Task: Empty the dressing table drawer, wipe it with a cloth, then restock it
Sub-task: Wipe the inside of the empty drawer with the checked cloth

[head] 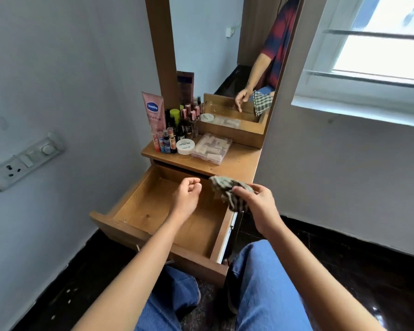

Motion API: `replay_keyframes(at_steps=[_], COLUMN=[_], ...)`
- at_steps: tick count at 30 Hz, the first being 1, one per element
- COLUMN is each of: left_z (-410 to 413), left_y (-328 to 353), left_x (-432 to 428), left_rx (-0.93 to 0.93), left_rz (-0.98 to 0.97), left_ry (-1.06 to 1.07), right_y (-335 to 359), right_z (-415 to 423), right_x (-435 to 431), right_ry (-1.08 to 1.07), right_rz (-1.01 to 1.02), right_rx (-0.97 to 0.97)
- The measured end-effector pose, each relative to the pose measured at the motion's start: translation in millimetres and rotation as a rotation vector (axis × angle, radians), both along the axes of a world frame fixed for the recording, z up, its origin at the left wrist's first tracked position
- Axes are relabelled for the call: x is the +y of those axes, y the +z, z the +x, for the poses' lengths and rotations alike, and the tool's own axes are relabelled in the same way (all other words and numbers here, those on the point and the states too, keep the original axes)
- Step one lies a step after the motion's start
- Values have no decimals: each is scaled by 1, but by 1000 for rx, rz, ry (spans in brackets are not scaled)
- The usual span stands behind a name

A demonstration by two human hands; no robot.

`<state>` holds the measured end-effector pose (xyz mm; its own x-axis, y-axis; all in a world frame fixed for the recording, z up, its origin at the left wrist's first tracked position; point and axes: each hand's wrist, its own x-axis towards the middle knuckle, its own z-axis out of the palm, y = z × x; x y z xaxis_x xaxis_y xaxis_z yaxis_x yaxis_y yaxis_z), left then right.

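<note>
The wooden drawer [139, 206] of the dressing table stands pulled out and nothing lies inside it. My right hand [256, 201] grips a bunched checked cloth [227, 189] above the drawer's right rear corner. My left hand [187, 194] hovers over the middle of the drawer with loosely curled fingers and holds nothing. On the table top [239, 163] stand a pink Vaseline tube [153, 111], several small bottles [175, 130], a white round jar [185, 146] and a clear plastic box [212, 148].
A mirror [225, 56] rises behind the table top and reflects my arm and the cloth. A wall with a switch panel [24, 158] is close on the left. A window [373, 51] is at the upper right. My knees in blue jeans [268, 283] are just before the drawer front.
</note>
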<state>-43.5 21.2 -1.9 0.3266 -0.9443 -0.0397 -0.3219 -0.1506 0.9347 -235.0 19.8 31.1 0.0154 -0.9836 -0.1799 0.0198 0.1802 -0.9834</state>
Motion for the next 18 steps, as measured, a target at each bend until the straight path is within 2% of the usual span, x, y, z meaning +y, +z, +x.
replay_keyframes(at_steps=[3,5,8,11,13,16,18], left_z=[-23,-37,-56,-70,-78,-87,-90], left_y=[10,16,20,22,25,32,33], left_x=[-17,-26,-40,-55,-63,-71,-74], left_rx=[113,156,225,319,363,375,280], left_rz=[3,11,14,28,19,6,15], left_ry=[-28,-53,-72,-71,-55,-13,1], right_y=[19,22,25,30,27,14,8], right_z=[-7,-11,-12,-8,-4,1,5], right_x=[-36,-54,-76,-93,-100,-105,-104], right_ry=[-51,-70,-32,-90,-133,-173,-170], right_rz=[387,466,413,264,152,-8,-87], right_rx=[-385,-467,-369,-359,-272,-36,199])
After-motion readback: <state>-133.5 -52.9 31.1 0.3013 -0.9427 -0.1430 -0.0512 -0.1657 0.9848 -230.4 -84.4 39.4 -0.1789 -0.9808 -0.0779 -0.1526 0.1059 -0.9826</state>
